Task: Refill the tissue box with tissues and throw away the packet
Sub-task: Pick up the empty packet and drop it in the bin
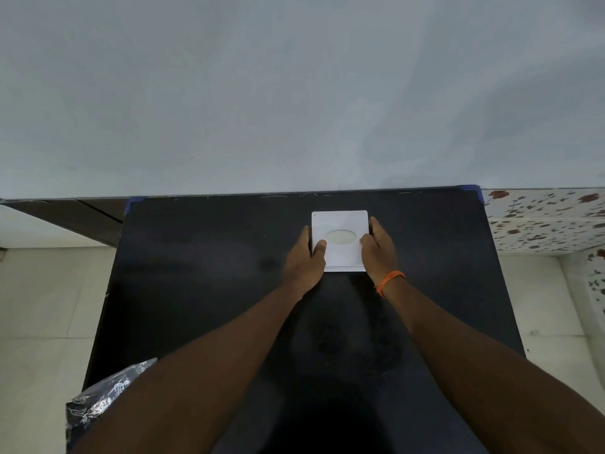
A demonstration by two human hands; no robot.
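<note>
A white square tissue box [340, 224] with an oval opening in its lid sits toward the far side of a black table [203, 273]. My left hand [306, 257] grips its left edge, thumb on the lid. My right hand [378, 247], with an orange thread at the wrist, grips the right edge, thumb on the lid as well. A shiny black and silver packet [101, 398] lies at the table's near left corner, partly hidden by my left forearm.
A pale grey wall rises just behind the table's far edge. Light floor tiles lie on both sides of the table. A flower-patterned tile strip [543, 221] runs at the right. A dark brown ledge [75, 217] sits at the left.
</note>
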